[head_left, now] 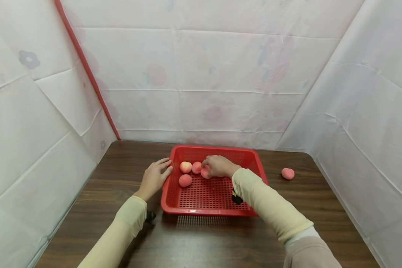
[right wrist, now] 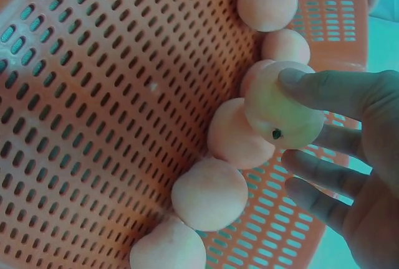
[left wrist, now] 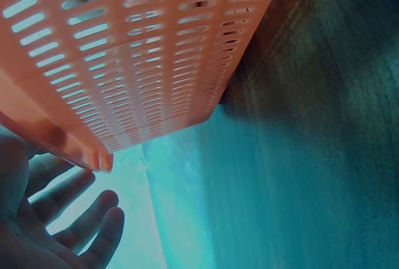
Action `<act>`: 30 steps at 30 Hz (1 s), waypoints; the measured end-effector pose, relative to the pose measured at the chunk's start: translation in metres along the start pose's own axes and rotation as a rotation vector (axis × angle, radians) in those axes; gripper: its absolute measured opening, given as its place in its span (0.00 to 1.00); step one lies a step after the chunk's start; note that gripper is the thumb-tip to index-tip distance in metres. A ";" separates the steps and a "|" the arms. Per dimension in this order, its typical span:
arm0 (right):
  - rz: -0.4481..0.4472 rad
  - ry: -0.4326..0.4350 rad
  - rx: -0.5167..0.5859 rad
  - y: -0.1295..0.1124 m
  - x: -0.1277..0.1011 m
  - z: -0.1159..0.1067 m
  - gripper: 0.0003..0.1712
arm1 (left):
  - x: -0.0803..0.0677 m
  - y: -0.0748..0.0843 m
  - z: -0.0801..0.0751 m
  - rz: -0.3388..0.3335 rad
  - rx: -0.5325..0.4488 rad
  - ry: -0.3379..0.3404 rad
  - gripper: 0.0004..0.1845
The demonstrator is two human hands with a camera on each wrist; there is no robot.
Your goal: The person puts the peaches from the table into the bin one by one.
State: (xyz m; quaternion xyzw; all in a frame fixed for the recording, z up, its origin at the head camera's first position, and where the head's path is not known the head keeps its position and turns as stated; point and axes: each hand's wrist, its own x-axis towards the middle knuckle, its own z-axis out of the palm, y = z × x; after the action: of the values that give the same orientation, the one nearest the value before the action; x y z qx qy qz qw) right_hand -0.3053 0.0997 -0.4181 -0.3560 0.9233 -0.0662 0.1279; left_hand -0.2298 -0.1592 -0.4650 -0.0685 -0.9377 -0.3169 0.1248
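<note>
My right hand point(head_left: 217, 165) pinches a peach point(right wrist: 283, 110) between thumb and fingers, inside a red plastic basket point(head_left: 214, 212) with slotted walls and floor. Close to that hand in the head view lie a pale pink peach point(head_left: 185, 167), a redder peach point(head_left: 196, 167) and a nearer peach point(head_left: 185, 181). The right wrist view shows several peaches in a row along the basket's side, including a round peach point(right wrist: 209, 194); the forearm blocks some of them from the head camera. With fingers loosely spread, my left hand point(head_left: 154, 178) touches the basket's left rim.
One more peach point(head_left: 287, 173) lies on the dark wooden table point(head_left: 305, 208), right of the basket. White printed sheeting point(head_left: 214, 74) walls the table at the back and on both sides. A red strip point(head_left: 87, 69) runs down the back left corner.
</note>
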 end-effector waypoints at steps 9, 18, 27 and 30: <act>-0.068 -0.027 -0.004 -0.006 0.003 0.008 0.23 | 0.000 0.001 0.000 0.007 -0.004 0.006 0.22; -0.102 -0.053 -0.009 -0.013 0.009 0.017 0.17 | -0.001 -0.001 0.000 0.011 -0.008 0.015 0.22; -0.083 -0.106 -0.080 -0.012 0.014 0.024 0.20 | 0.000 0.000 0.000 0.007 -0.014 0.014 0.22; -0.093 -0.102 -0.073 -0.012 0.015 0.028 0.19 | -0.001 0.000 0.000 0.006 -0.017 0.013 0.22</act>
State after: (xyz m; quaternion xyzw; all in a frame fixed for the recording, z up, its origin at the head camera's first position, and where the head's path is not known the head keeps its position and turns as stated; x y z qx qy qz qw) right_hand -0.3006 0.0799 -0.4449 -0.4061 0.8998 -0.0200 0.1584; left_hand -0.2292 -0.1589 -0.4651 -0.0701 -0.9339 -0.3249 0.1314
